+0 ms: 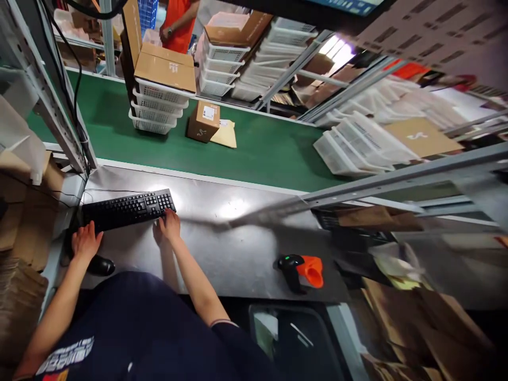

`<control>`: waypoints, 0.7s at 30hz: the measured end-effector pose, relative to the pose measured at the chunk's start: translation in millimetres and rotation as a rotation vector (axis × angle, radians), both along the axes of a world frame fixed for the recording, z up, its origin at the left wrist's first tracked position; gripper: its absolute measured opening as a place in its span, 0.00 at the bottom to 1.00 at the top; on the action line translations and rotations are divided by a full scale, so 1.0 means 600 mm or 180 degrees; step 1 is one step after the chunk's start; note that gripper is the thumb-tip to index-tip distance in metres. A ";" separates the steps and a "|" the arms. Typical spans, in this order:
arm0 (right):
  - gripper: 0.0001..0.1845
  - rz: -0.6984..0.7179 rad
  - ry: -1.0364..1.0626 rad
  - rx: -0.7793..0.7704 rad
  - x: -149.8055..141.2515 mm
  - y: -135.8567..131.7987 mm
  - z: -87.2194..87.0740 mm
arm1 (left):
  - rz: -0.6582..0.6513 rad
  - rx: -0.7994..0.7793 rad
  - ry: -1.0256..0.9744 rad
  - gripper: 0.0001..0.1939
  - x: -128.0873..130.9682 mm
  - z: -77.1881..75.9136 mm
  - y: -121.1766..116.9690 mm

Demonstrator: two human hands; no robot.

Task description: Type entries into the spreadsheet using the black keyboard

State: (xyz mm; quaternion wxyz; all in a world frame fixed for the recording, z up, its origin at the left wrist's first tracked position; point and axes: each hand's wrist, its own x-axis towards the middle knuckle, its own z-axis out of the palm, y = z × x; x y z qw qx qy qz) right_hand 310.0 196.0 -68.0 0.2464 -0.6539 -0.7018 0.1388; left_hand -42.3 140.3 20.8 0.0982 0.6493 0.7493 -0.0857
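A black keyboard (129, 208) lies slightly tilted at the left of the metal worktop (214, 248). My left hand (85, 241) touches its lower left corner, the fingers spread and holding nothing. At the number pad on the right end is my right hand (170, 224), its fingers stretched out over the keys with nothing in them. Just below my left hand sits a black mouse (101, 265). Farther right on the worktop, a black handheld barcode scanner (291, 270) rests by an orange holder (312, 271), away from both hands.
Behind the worktop runs a green conveyor belt (262, 159). It carries stacked white baskets (154, 114), a small carton (203, 121), a yellow padded envelope (225, 134) and tilted baskets (353, 145). A person in orange (180, 24) stands beyond. Metal posts (51, 84) flank the worktop.
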 end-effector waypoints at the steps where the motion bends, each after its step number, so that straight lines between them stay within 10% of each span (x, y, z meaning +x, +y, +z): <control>1: 0.16 0.0049 -0.0038 -0.0003 -0.003 0.008 0.002 | -0.0052 -0.0027 0.0055 0.36 0.003 0.000 0.002; 13: 0.19 0.1375 -0.0147 -0.0189 -0.215 0.039 0.029 | 0.0101 -0.0038 0.0065 0.34 0.033 0.006 0.009; 21: 0.22 0.1330 -0.0273 -0.0459 -0.270 0.062 0.027 | 0.0149 0.0010 -0.0030 0.31 0.030 -0.003 0.010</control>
